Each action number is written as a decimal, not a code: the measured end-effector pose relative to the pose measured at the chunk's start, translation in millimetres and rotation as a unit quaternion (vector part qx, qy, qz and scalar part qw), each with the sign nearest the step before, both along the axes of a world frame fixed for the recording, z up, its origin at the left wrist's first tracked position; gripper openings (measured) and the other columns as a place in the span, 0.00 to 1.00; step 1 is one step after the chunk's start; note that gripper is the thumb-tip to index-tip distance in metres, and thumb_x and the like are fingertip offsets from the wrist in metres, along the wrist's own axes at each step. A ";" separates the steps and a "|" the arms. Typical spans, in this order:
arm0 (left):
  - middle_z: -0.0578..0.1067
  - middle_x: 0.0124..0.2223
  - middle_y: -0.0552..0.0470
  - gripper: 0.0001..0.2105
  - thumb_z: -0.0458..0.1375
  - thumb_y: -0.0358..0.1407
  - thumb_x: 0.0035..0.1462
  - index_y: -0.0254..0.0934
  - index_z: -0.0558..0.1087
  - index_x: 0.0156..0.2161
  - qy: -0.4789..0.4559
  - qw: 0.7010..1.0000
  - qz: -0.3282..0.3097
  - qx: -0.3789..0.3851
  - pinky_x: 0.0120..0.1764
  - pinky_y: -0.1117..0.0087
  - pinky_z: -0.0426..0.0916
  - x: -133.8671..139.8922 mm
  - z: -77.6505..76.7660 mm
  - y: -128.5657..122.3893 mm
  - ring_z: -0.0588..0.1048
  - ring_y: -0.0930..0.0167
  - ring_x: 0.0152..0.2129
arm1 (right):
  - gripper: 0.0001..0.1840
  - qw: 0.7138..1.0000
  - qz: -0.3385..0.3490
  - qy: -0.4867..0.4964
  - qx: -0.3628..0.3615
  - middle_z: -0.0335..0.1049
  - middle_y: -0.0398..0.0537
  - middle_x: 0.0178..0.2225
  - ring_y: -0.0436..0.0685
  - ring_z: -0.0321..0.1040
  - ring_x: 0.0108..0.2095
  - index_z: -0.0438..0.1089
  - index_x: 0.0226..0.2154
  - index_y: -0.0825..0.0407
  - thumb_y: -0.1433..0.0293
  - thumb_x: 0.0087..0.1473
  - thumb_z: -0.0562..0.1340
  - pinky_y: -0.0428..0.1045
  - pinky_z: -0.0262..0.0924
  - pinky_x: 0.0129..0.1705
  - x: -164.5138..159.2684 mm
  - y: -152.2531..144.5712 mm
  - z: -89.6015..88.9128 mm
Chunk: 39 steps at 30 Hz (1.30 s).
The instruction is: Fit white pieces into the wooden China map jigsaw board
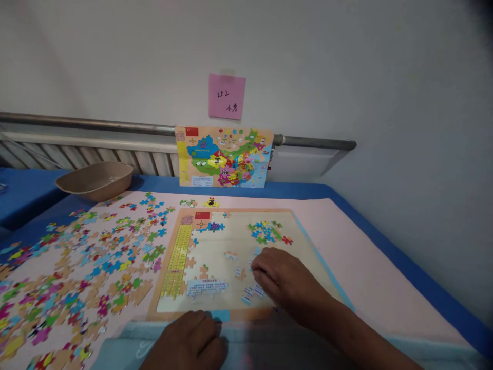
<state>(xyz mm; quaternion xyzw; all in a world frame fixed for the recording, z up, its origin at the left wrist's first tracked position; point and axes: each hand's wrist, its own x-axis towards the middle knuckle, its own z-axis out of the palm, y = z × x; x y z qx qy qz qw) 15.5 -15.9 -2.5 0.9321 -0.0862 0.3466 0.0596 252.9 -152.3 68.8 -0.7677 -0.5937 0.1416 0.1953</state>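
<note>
My right hand (283, 280) is over the puzzle board (239, 236), its fingers pinched together. Whatever its fingertips hold, if anything, is hidden; a pale blue puzzle piece (256, 251) shows just beyond them. Loose lettered pieces (247, 295) lie beside that hand. Curled at the board's front edge, my left hand (188, 339) shows nothing between its fingers. Joined along the board's left side are a yellow strip (177, 257), a red flag piece (202, 216) and a text block (207, 287). A multicoloured cluster of pieces (265, 232) sits at the upper right.
Many scattered puzzle pieces (103, 257) cover the pink cloth to the left. A beige basin (98, 181) stands at the back left. The map picture (225, 156) leans against the metal rail (316, 143), below a pink note (227, 96) on the wall.
</note>
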 end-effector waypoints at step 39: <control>0.72 0.28 0.56 0.20 0.40 0.33 0.80 0.38 0.68 0.35 0.017 1.000 -0.003 0.007 0.26 0.67 0.59 1.1 4.3 2.6 0.68 0.71 0.23 | 0.15 0.999 0.022 -0.034 -0.026 0.73 0.51 0.43 0.65 0.64 0.48 0.74 0.43 0.52 0.78 0.51 0.66 0.60 0.51 0.57 -26.5 -1.5 -34.0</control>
